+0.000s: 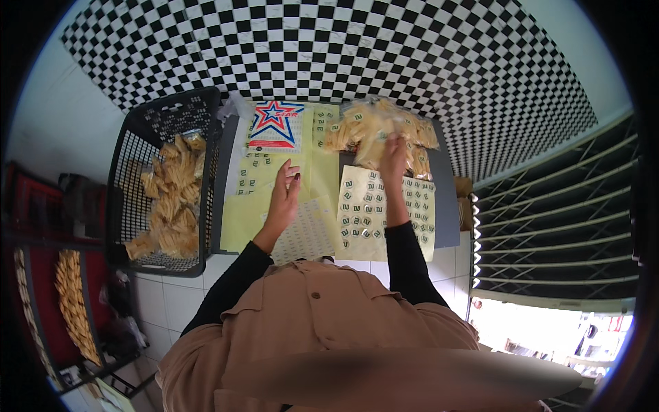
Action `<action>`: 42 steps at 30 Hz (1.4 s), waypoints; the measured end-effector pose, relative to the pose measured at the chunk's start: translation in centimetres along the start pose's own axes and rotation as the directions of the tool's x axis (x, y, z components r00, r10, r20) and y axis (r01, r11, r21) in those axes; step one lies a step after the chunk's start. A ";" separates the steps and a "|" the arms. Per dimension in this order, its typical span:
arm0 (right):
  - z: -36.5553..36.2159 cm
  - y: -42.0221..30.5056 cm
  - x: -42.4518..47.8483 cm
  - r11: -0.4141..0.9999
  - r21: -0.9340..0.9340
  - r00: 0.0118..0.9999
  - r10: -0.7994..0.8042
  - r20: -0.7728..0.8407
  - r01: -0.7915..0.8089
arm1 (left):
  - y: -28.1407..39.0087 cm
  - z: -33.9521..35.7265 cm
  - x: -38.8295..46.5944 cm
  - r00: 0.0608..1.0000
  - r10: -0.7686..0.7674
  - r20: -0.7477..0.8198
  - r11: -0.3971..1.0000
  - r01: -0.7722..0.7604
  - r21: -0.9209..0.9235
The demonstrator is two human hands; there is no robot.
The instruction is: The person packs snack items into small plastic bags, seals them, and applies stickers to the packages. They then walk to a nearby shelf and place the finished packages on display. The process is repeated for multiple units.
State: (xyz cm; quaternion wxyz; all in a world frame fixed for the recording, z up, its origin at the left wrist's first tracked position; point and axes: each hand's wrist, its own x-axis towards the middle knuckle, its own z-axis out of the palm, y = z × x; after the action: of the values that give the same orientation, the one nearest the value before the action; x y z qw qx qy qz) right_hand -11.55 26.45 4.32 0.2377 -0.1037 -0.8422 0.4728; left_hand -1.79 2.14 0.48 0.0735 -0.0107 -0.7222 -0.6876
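My right hand (394, 162) grips the edge of a clear plastic bag of pale snack sticks (371, 147), blurred by motion. A round sticker shows on the bag, which is over a heap of similar stickered snack bags (350, 129) at the back right of the dark table (447, 206). Below that hand lies a yellowish sheet of round stickers (360, 226). My left hand (283, 198) holds nothing, fingers apart, above overlapping sticker sheets and yellow backing paper (242, 221). Ahead of it lies a packet with a printed star (275, 129).
A black plastic basket (206, 226) holding bagged snacks (172, 206) stands at the left. Behind the table rises a checkered wall (324, 51). A folding metal gate (551, 221) is on the right, and a rack (38, 298) at lower left.
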 end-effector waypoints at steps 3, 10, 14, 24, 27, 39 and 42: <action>-1.3 0.7 5.8 0.997 -0.027 0.993 -0.079 -0.085 0.077 | 1.3 -2.9 -0.5 1.000 -0.010 -0.018 1.000 0.010 -0.001; 0.8 7.6 13.0 0.792 -0.576 0.910 -0.369 -0.190 0.201 | 3.0 -11.3 -3.2 0.989 0.043 -0.138 0.996 -0.031 0.088; 0.3 6.4 10.1 0.862 -0.431 0.913 -0.370 -0.174 0.267 | 2.7 -18.2 -5.2 0.947 0.009 -0.321 0.992 0.033 0.123; 1.2 2.4 -2.3 0.930 -0.301 0.976 -0.219 0.006 0.210 | 1.6 -35.6 -4.7 0.900 -0.079 -0.429 0.756 0.335 0.562; 1.2 2.3 -4.1 0.941 -0.273 0.980 -0.196 0.036 0.198 | 1.9 -36.6 -3.0 0.898 -0.203 -0.390 0.688 0.414 0.596; 0.1 0.9 -12.5 0.977 -0.169 0.988 -0.111 0.108 0.128 | -18.4 -33.5 -3.3 0.721 -0.415 0.555 0.588 -0.253 0.768; -0.4 2.3 -14.0 0.980 -0.169 0.993 -0.094 0.074 0.105 | -19.5 -33.3 -2.8 0.688 -0.489 0.536 0.619 -0.159 0.769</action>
State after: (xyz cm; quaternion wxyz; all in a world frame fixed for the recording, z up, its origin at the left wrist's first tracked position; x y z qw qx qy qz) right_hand 0.64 22.35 -1.67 0.2235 -0.0663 -0.8914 0.3886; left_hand 1.75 -31.85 -17.76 -0.2810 -0.1669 -0.9094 -0.2571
